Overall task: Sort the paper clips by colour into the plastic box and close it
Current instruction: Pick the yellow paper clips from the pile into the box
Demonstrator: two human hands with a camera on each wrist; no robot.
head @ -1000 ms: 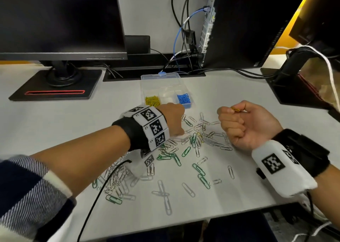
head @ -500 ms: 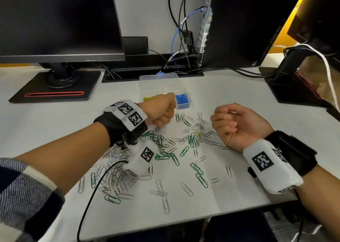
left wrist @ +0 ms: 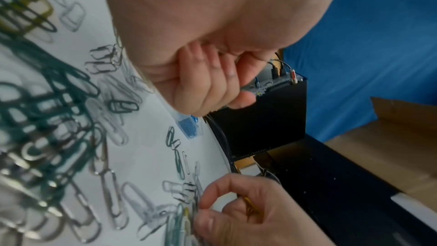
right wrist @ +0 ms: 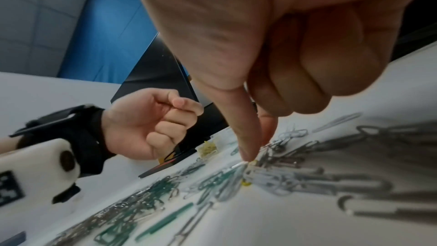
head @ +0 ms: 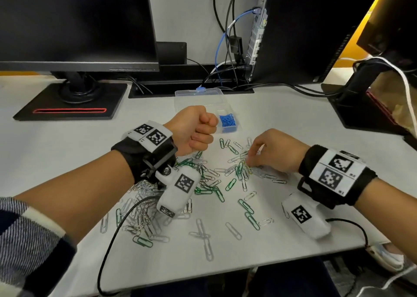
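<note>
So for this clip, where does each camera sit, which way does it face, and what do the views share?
Head: worn on the head, looking forward and down at the desk; shows both forearms, the left hand fisted, the right hand in the paper clips.
Left wrist: looks along the left hand's curled fingers towards the right hand.
Right wrist: looks along the right hand's fingers towards the left hand.
Shared: both hands, the clips.
</note>
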